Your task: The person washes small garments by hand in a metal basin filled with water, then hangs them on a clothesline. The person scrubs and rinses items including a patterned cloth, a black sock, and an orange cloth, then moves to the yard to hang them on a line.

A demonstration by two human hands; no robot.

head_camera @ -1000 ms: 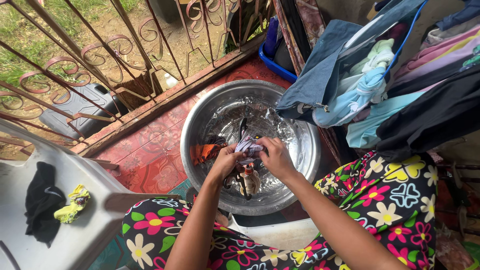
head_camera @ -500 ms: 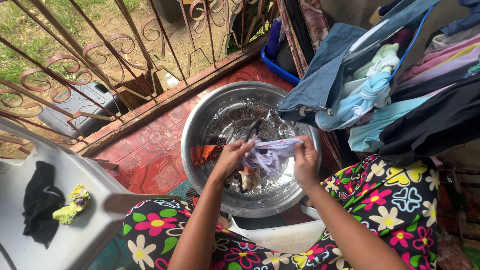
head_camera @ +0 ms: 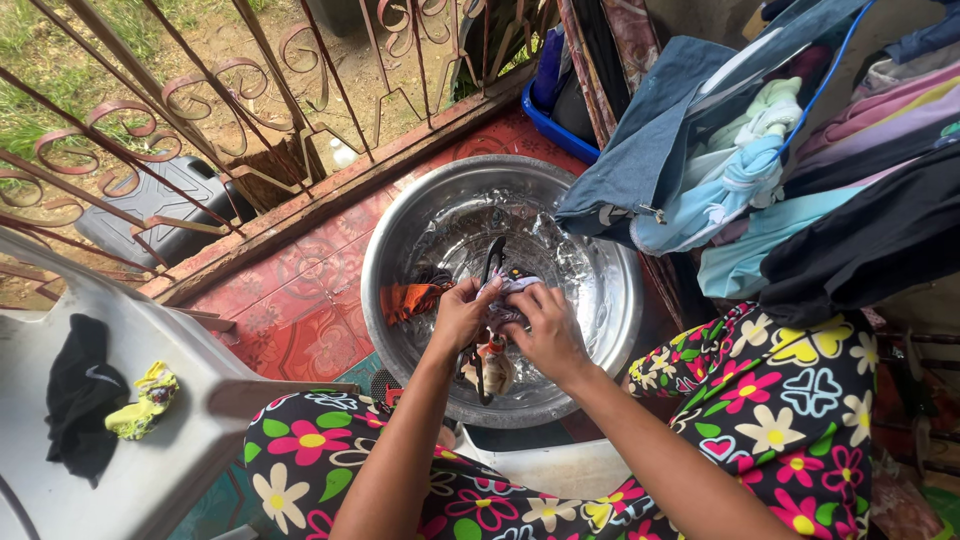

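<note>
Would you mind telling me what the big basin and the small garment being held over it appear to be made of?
Basin: likely steel or aluminium, silvery and shiny, with bright reflections on its wall. Garment, gripped by the left hand and right hand: thin woven or knitted cloth, pale with a print, bunched in soft wet folds.

Daylight falls across a floor of red patterned tiles (head_camera: 300,310), well off to the left of the fingers. Beyond them runs a rust-brown wrought-iron railing with scrollwork (head_camera: 200,110), and past its bars lie bare dirt and grass (head_camera: 60,60), with a dark grey plastic container (head_camera: 150,215) on the ground outside. Far left of the fingers stands a pale grey plastic chair (head_camera: 170,430). Up and right of them hangs a crowded heap of blue, pink and black clothing (head_camera: 760,170), with a blue plastic tub (head_camera: 560,125) behind it.
</note>
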